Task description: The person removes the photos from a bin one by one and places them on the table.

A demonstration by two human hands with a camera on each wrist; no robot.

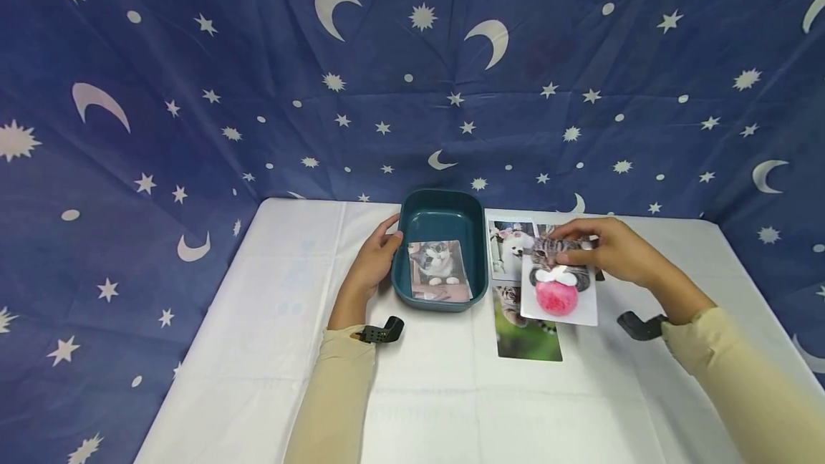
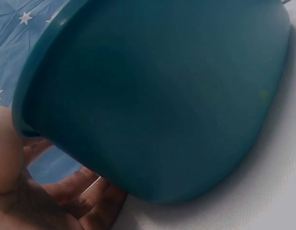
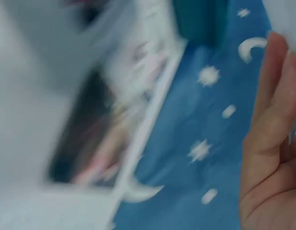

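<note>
My left hand [image 1: 375, 258] grips the left side of a teal plastic bin [image 1: 478, 235], thumb by the rim and fingers against the outer wall. A photo card of a grey-and-white cat [image 1: 440, 271] lies inside. To the right of the bin, my right hand [image 1: 609, 249] pinches a tabby kitten photo card [image 1: 559, 296] with a pink ball on it, held over other cards. Beneath are a white dog photo card [image 1: 505, 253] and a green-background kitten card [image 1: 527, 339], both partly covered. In the right wrist view the hand [image 3: 272, 158] is at the right edge.
A white cloth covers the table [image 1: 425, 392]. Behind and beside it hangs a blue curtain [image 1: 387, 56] with moons and stars. Another card is mostly hidden under my right hand. A blurred card [image 3: 97, 139] shows in the right wrist view.
</note>
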